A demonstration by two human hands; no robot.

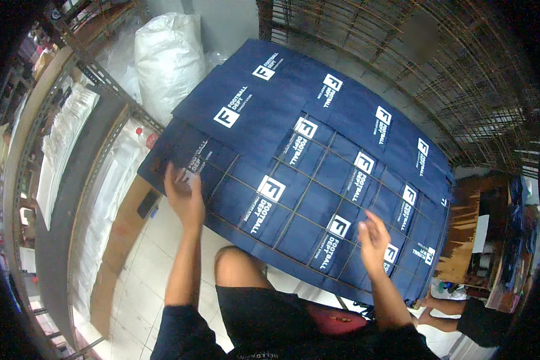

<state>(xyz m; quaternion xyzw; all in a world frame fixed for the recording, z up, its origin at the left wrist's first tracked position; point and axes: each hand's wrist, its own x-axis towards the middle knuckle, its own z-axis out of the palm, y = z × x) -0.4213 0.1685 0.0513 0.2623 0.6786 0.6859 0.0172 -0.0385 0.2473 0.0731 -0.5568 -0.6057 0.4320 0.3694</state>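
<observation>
While both hands lie flat, left hand (185,195) grip apart, right hand (373,237) grip apart, on navy bags (294,174)

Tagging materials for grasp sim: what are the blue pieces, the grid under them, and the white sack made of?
Blue pieces: matte fabric, probably; flat sheets, white prints.
Grid: thin metal wire, rusty brown; it looks to lie over the lower pieces.
White sack: woven plastic, probably; faint sheen, stuffed.

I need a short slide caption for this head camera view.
Both hands, left hand and right hand, rest on navy printed fabric pieces laid over a wire rack.
</observation>
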